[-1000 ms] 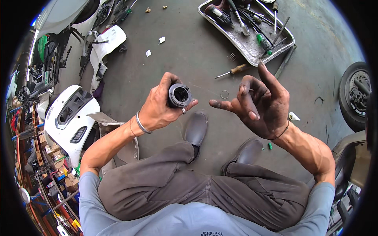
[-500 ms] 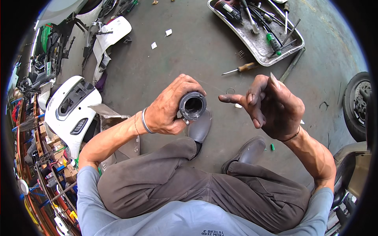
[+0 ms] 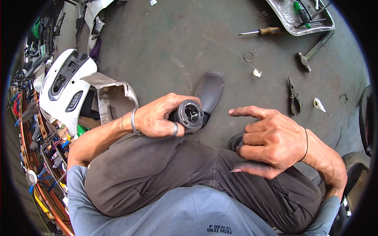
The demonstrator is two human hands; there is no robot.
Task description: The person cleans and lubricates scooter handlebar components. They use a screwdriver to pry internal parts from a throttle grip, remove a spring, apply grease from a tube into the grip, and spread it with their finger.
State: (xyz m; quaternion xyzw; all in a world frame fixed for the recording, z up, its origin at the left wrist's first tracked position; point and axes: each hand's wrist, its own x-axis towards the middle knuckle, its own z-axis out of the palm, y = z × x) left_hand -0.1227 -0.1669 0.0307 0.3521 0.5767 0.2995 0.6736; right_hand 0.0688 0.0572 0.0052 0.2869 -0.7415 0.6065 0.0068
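A short black cylinder with a hollow, open end (image 3: 182, 116) is in my left hand (image 3: 155, 120), its ribbed-looking opening tilted up toward me. My fingers and thumb wrap round it above my left knee. My right hand (image 3: 271, 137) hangs over the right knee with its back up and holds nothing that I can see. Its index finger points left toward the cylinder, the thumb reaches out below, and the middle fingers are bent. A gap separates the right fingertips from the cylinder. The inside of the cylinder is dark, so its details are hard to make out.
On the floor ahead lie a screwdriver (image 3: 267, 30), a spring (image 3: 262, 15), a thin ring (image 3: 248, 56), a white piece (image 3: 256, 73), a hammer (image 3: 315, 51), pliers (image 3: 292, 98) and a white nozzle (image 3: 319, 105). A metal tool tray (image 3: 289, 27) stands beyond; white body panels (image 3: 65, 104) are at left.
My right hand has turned from palm-up to back-up and come lower. The cylinder has moved slightly down and left in my left hand. The view has shifted, bringing pliers and hammer into sight.
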